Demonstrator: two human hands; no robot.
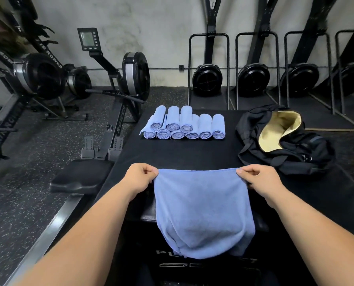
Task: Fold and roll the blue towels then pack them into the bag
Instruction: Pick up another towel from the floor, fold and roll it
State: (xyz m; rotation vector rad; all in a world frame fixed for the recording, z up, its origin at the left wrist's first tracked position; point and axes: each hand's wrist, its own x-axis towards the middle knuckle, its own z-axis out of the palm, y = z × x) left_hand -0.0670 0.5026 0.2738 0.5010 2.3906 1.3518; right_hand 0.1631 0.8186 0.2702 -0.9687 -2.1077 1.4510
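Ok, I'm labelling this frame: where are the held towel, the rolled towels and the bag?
held towel (200, 207), head view, middle of the hanging cloth.
rolled towels (186, 127), head view, end of a middle roll.
bag (295, 155), head view, black outer side.

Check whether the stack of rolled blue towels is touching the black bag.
Apart. The head view shows a strip of bare black surface between the rolled towels and the bag.
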